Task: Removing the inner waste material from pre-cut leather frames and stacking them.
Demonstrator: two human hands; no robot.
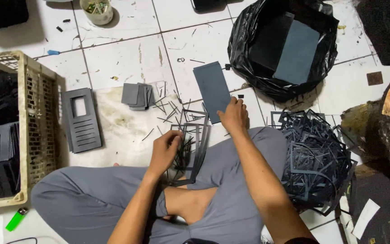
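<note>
While the person sits cross-legged on the white tiled floor [127, 54], the left hand [164, 151] closes around a bundle of dark cut-out frame scraps [190, 151] over the lap. Its partner, the right hand [234, 116], rests fingers bent on the lower edge of a grey rectangular sheet [211, 90] lying flat beside a black plastic bag [249, 54].

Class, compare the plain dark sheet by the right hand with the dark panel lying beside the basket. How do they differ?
The sheet is solid and uncut; the panel has a window and slots. The right hand touches the sheet; the panel lies untouched. Both are dark grey, rectangular and flat on the floor.
</note>
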